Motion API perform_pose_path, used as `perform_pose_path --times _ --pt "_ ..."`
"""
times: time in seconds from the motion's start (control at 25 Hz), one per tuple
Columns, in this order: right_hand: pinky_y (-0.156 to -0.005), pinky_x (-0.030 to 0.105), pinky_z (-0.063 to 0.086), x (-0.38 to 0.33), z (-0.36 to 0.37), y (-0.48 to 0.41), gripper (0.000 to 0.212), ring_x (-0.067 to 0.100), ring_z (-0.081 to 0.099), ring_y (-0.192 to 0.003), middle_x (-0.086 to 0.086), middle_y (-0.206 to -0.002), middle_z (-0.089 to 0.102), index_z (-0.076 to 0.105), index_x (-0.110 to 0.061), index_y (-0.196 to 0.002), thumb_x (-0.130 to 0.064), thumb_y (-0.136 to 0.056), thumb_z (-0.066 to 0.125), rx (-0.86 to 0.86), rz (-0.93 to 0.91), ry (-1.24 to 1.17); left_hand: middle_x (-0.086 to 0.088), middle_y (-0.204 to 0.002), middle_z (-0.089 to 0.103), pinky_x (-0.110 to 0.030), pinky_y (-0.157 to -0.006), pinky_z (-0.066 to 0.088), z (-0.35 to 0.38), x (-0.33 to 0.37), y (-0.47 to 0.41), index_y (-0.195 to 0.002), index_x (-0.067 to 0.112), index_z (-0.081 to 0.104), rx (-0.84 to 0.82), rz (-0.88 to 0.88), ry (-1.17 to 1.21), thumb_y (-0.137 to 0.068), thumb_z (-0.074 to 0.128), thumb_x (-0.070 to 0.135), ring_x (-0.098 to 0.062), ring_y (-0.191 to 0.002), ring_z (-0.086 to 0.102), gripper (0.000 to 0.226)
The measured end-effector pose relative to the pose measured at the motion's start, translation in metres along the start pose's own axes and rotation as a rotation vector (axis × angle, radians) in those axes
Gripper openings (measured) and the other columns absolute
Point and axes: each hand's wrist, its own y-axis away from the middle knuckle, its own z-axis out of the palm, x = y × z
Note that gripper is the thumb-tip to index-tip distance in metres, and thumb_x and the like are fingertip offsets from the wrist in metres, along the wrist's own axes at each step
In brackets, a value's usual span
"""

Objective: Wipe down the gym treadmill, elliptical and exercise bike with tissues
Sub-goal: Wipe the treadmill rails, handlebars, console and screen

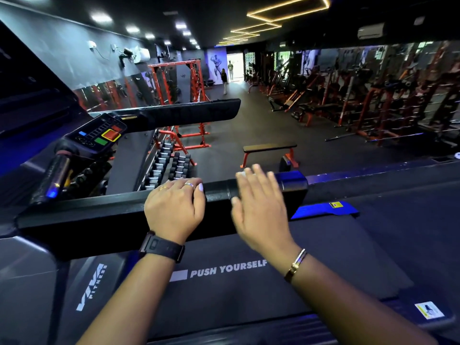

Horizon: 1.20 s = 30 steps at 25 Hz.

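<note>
I stand over a black treadmill whose belt (323,257) reads "PUSH YOURSELF". Its black side handrail (94,215) crosses the view in front of me. My left hand (174,207), with rings and a black watch, curls over the top of the rail and grips it. Just to its right, my right hand (258,207) lies flat and motion-blurred on the rail, near the rail's blue-lit end. A bit of white tissue (242,174) shows under its fingertips. The control panel (99,135) with red and green buttons sits at upper left.
Beyond the rail stand a dumbbell rack (169,165), an orange-legged flat bench (270,148) and red racks (179,80). Weight machines (361,100) line the right wall. Two people (224,79) stand far off by the bright doorway. Dark rubber floor lies between.
</note>
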Motion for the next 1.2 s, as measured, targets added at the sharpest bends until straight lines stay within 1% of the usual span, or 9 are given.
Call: perform_pose_path --times 0.12,0.24,0.44,0.64,0.76,0.88,0.96,1.08,1.2 --pt "-0.117 0.044 0.022 -0.019 0.003 -0.012 0.053 0.024 0.042 -0.135 0.010 -0.136 0.056 0.056 -0.007 -0.133 -0.032 -0.091 0.035 -0.094 -0.184 -0.035 0.000 -0.087 0.075 -0.034 -0.070 0.048 0.002 -0.002 0.001 -0.094 0.021 0.077 0.010 -0.006 -0.003 -0.094 0.037 0.033 -0.025 -0.084 0.070 0.042" --pt "-0.115 0.045 0.022 -0.009 0.004 -0.021 0.052 0.020 0.049 -0.130 0.005 -0.131 0.061 0.061 -0.012 -0.128 -0.031 -0.086 0.036 -0.124 -0.210 -0.014 0.002 -0.091 0.076 -0.034 -0.074 0.047 0.006 -0.002 0.002 -0.095 0.021 0.078 0.030 -0.016 0.004 -0.094 0.038 0.032 -0.023 -0.092 0.071 0.041" --pt "-0.112 0.046 0.030 0.028 0.002 -0.017 0.045 0.022 0.058 -0.120 0.005 -0.122 0.067 0.067 -0.011 -0.118 -0.027 -0.085 0.041 0.060 -0.111 0.053 0.002 -0.092 0.076 -0.034 -0.076 0.049 0.006 -0.002 0.000 -0.093 0.021 0.079 0.081 -0.045 0.042 -0.090 0.040 0.030 -0.022 -0.093 0.071 0.040" --pt "-0.111 0.050 0.033 0.062 0.008 0.015 0.045 0.027 0.050 -0.130 0.011 -0.132 0.060 0.061 -0.004 -0.128 -0.026 -0.096 0.036 0.217 -0.139 0.102 0.002 -0.100 0.076 -0.037 -0.089 0.049 0.010 0.010 0.001 -0.095 0.020 0.079 0.062 -0.116 0.068 -0.088 0.040 0.030 -0.020 -0.103 0.068 0.040" --pt "-0.109 0.048 0.034 0.060 -0.004 -0.019 0.050 0.026 0.063 -0.111 0.009 -0.106 0.070 0.068 -0.008 -0.108 -0.042 -0.098 0.032 0.000 -0.180 0.112 0.001 -0.100 0.076 -0.037 -0.092 0.048 0.012 0.015 -0.003 -0.094 0.019 0.079 0.051 -0.140 0.069 -0.087 0.040 0.029 -0.020 -0.105 0.068 0.041" --pt "-0.098 0.043 0.041 0.071 -0.015 -0.049 0.050 0.026 0.065 -0.083 0.002 -0.078 0.066 0.060 -0.017 -0.085 -0.047 -0.096 0.022 -0.231 -0.274 0.062 0.002 -0.098 0.076 -0.035 -0.095 0.045 0.012 0.037 -0.005 -0.093 0.020 0.079 0.015 -0.170 0.006 -0.086 0.038 0.030 -0.020 -0.105 0.068 0.043" --pt "-0.094 0.042 0.044 0.078 -0.010 -0.042 0.048 0.027 0.064 -0.091 0.003 -0.090 0.068 0.063 -0.014 -0.097 -0.043 -0.097 0.025 -0.216 -0.331 0.033 0.002 -0.098 0.076 -0.037 -0.095 0.045 0.013 0.052 -0.011 -0.094 0.019 0.079 -0.029 -0.170 -0.025 -0.086 0.036 0.032 -0.021 -0.103 0.068 0.045" --pt "-0.101 0.042 0.044 0.102 -0.007 -0.016 0.043 0.027 0.060 -0.115 0.010 -0.120 0.065 0.063 -0.007 -0.122 -0.032 -0.099 0.037 -0.032 -0.334 -0.092 -0.002 -0.093 0.076 -0.035 -0.088 0.048 0.016 0.080 -0.023 -0.095 0.017 0.078 -0.121 -0.138 -0.063 -0.087 0.033 0.033 -0.023 -0.093 0.070 0.049" --pt "-0.103 0.042 0.043 0.139 -0.012 -0.011 0.042 0.027 0.057 -0.120 0.011 -0.126 0.063 0.061 -0.006 -0.126 -0.027 -0.098 0.039 0.018 -0.351 -0.211 -0.002 -0.089 0.076 -0.032 -0.076 0.049 0.011 0.099 -0.029 -0.091 0.019 0.079 -0.162 -0.167 -0.080 -0.086 0.033 0.033 -0.026 -0.082 0.069 0.049"
